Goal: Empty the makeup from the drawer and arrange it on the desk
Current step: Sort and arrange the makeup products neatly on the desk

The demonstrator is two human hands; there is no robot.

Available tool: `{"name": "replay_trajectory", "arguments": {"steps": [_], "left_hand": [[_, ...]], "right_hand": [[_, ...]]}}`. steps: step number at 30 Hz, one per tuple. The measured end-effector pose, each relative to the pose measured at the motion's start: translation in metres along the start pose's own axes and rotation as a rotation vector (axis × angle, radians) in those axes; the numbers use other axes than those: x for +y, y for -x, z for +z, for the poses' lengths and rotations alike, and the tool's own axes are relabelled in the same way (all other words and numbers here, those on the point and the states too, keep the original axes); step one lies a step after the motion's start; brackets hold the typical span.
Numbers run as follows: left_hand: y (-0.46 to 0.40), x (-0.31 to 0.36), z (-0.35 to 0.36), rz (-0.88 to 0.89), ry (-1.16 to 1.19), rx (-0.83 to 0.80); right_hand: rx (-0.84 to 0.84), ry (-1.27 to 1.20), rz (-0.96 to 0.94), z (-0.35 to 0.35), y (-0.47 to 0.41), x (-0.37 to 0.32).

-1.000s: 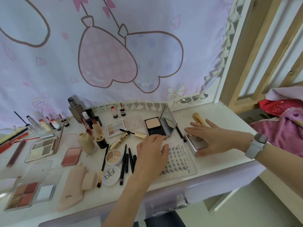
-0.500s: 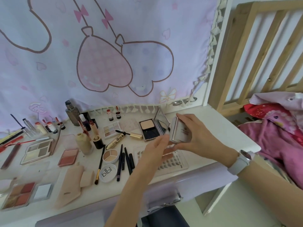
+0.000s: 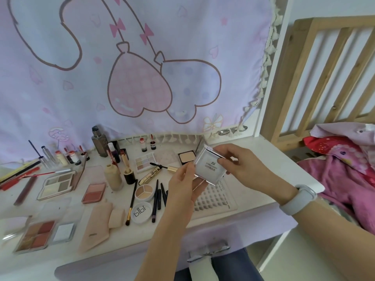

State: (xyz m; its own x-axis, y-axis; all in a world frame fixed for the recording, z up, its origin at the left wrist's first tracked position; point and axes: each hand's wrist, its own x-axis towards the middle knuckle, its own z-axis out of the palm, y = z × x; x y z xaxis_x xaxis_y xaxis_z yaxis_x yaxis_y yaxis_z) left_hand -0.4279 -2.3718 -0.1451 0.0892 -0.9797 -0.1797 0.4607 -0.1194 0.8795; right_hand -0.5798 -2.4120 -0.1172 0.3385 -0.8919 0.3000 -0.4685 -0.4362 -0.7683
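Most makeup's already laid out on the table (image 3: 284, 159); both my hands, left (image 3: 183, 184) and right (image 3: 241, 166), clamp one silver compact (image 3: 209, 169), yet to place.

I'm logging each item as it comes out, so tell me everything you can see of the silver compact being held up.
The silver compact is a flat, square case with a shiny, metallic-looking shell and small dark print on its pale upturned face. It looks closed, tilted, and lifted clear of the desk, above the white lash tray. The right hand grips its far edge; the left hand pinches its near corner. Nothing else touches it.
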Motion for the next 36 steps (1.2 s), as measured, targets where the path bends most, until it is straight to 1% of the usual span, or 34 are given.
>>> {"name": "replay_trajectory", "arguments": {"steps": [2, 5, 7, 8, 10, 11, 12, 13, 15, 17, 19, 21, 22, 24, 28, 31, 36], "left_hand": [[-0.006, 0.004, 0.005, -0.115, 0.178, -0.019], [-0.011, 0.011, 0.011, -0.252, 0.272, -0.113], [-0.013, 0.010, 0.015, -0.278, 0.315, -0.181], [-0.013, 0.009, 0.017, -0.257, 0.324, -0.189], [-0.015, 0.008, 0.020, -0.167, 0.279, -0.164], [-0.016, 0.007, 0.020, -0.094, 0.231, -0.146], [-0.016, 0.006, 0.021, -0.012, 0.162, -0.127], [-0.017, 0.005, 0.020, 0.076, 0.072, -0.100], [-0.013, 0.005, 0.022, 0.284, -0.221, -0.043], [-0.014, 0.003, 0.020, 0.456, -0.492, -0.033], [-0.019, 0.000, 0.018, 0.596, -0.699, -0.055], [-0.024, -0.003, 0.017, 0.711, -0.922, -0.073], [-0.026, -0.005, 0.018, 0.748, -0.995, -0.066], [-0.029, -0.008, 0.019, 0.802, -1.060, -0.050], [-0.039, -0.022, 0.018, 0.988, -1.178, 0.021], [-0.042, -0.031, 0.021, 1.025, -1.225, 0.037], [-0.045, -0.038, 0.026, 1.068, -1.270, 0.071]], "right_hand": [[0.071, -0.043, -0.041, 0.002, 0.001, -0.001], [0.087, -0.052, -0.105, -0.001, 0.004, 0.002], [0.055, 0.012, -0.157, -0.004, 0.008, 0.007], [0.038, 0.062, -0.187, -0.005, 0.009, 0.009], [-0.014, 0.162, -0.234, -0.007, 0.011, 0.014], [-0.037, 0.202, -0.245, -0.009, 0.011, 0.016], [-0.047, 0.200, -0.228, -0.011, 0.011, 0.018], [-0.047, 0.146, -0.188, -0.014, 0.011, 0.021], [-0.078, -0.072, -0.017, -0.023, 0.008, 0.017], [-0.153, -0.248, 0.116, -0.031, 0.001, 0.007], [-0.221, -0.236, 0.119, -0.033, -0.007, 0.001], [-0.251, -0.130, 0.071, -0.031, -0.014, -0.005], [-0.257, -0.079, 0.065, -0.030, -0.017, -0.007], [-0.274, -0.030, 0.085, -0.030, -0.021, -0.007], [-0.319, 0.084, 0.128, -0.028, -0.024, 0.003], [-0.286, 0.176, 0.133, -0.025, -0.022, 0.013], [-0.202, 0.144, 0.164, -0.022, -0.019, 0.018]]}}
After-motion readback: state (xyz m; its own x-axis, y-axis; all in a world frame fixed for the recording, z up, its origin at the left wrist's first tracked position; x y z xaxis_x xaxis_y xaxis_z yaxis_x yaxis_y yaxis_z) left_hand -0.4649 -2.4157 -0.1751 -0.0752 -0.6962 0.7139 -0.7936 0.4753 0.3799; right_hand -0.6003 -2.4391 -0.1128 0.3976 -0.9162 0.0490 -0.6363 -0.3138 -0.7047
